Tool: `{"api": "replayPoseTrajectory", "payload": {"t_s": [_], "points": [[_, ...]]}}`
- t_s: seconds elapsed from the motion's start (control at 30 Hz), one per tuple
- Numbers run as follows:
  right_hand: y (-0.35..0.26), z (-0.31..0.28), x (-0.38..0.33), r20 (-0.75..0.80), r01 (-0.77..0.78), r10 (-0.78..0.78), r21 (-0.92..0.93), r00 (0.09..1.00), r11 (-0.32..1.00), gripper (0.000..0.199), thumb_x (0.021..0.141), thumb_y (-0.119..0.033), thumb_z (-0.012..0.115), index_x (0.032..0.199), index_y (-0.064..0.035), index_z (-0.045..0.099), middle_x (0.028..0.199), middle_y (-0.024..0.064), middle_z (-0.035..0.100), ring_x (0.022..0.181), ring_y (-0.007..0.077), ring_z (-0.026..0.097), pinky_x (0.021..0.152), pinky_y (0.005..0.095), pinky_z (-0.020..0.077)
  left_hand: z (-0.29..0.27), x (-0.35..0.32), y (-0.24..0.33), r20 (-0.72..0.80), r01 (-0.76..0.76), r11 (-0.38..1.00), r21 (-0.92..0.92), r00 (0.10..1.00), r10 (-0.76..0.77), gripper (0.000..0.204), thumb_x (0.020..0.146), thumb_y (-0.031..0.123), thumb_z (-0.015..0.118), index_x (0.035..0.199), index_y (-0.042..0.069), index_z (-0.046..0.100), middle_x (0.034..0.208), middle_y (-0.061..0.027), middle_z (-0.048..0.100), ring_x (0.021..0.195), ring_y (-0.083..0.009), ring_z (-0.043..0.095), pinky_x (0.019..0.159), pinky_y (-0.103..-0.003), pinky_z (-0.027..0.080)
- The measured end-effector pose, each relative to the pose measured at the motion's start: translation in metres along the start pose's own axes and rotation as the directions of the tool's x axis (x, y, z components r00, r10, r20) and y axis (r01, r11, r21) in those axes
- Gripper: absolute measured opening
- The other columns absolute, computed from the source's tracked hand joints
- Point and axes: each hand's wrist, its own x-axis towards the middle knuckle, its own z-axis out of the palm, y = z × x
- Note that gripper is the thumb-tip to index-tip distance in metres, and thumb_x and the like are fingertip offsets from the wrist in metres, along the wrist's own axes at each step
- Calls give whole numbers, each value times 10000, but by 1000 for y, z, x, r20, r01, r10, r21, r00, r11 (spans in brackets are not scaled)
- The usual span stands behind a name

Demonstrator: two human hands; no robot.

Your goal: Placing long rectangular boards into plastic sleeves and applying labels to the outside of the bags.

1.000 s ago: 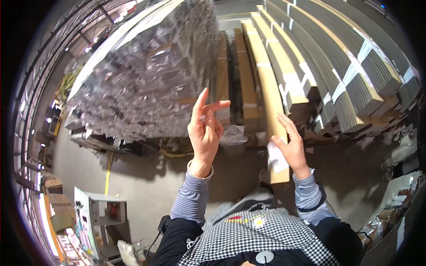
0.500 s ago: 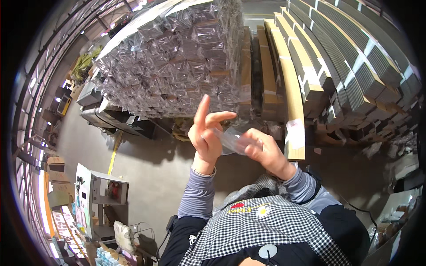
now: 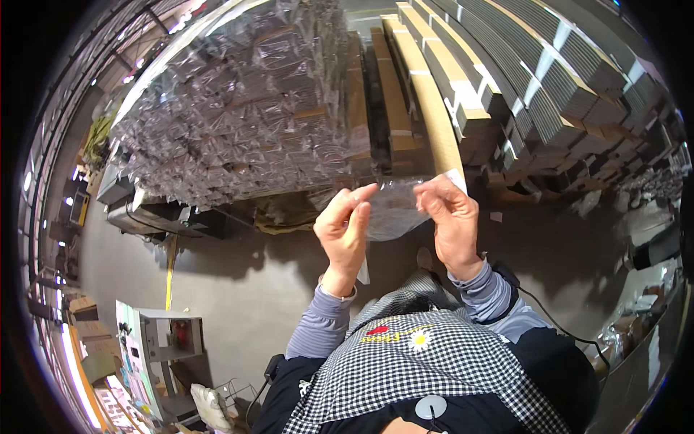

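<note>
A thin clear plastic bag (image 3: 392, 211) is stretched between my two hands in front of my body, its lower edge hanging in a soft curve. My left hand (image 3: 343, 235) is closed, pinching the bag's upper left edge between thumb and fingers. On the other side, my right hand (image 3: 454, 226) pinches the upper right edge with its fingers curled in. Behind the bag are the long cardboard packs (image 3: 396, 108). Just beyond my left hand stands a tall stack of plastic-wrapped packs (image 3: 238, 123).
Strapped bundles of long flat cardboard (image 3: 571, 79) are piled at the right. A grey cabinet (image 3: 173, 336) stands at the lower left, near a yellow floor line (image 3: 170, 278). A black cable (image 3: 560, 318) runs by my right arm. Boxes and loose plastic (image 3: 622, 329) lie at the lower right.
My left hand's raised fingers have closed into a pinch. The bag went from bunched up to spread out between my hands. The view has shifted slightly to the right.
</note>
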Motion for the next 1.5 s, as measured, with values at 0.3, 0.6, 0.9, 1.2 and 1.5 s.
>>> {"api": "replayPoseTrajectory", "payload": {"t_s": [0.3, 0.6, 0.9, 1.2, 1.5], "points": [[8, -52, -36, 79, -214, 202, 506, 976, 835, 276, 903, -214, 674, 713, -49, 560, 757, 57, 601, 905, 173, 550, 845, 298, 422, 39, -43, -15, 310, 695, 418, -586, 668, -676, 172, 987, 209, 575, 858, 107, 527, 760, 67, 527, 613, 0, 401, 547, -169, 313], [8, -169, -72, 266, -326, 505, -508, 821, 797, 180, 867, -181, 627, 774, -27, 627, 707, 56, 576, 831, 203, 555, 807, 374, 450, 37, -66, -50, 758, 909, 378, -177, 371, -536, 179, 969, 227, 567, 1054, 70, 554, 850, -37, 610, 652, -97, 555, 527, -228, 422], [43, -188, -49, 253, 61, 145, -660, 957, 749, 16, 809, -14, 533, 814, -13, 548, 768, 83, 556, 708, 209, 559, 656, 295, 450, 87, -29, -84, 865, 454, 891, 19, 439, -243, 67, 902, 81, 628, 893, 18, 651, 860, -57, 682, 779, -117, 636, 735, -274, 508], [95, -186, -20, -86, -36, -44, -754, 995, 656, 55, 903, -5, 534, 956, -2, 549, 945, 127, 607, 870, 284, 623, 766, 336, 498, 111, -33, -141, 730, 251, 949, 190, 610, -308, 60, 856, 29, 663, 887, -1, 621, 829, -108, 594, 791, -228, 628, 718, -317, 492], [121, -202, 44, -113, -118, 46, -800, 993, 588, 63, 961, -69, 516, 1007, -28, 528, 909, 169, 643, 849, 362, 654, 697, 381, 506, 137, 7, -152, 342, 436, 889, 139, 822, -456, 30, 918, 27, 579, 939, 6, 574, 763, -162, 605, 669, -236, 621, 621, -333, 480]]}}
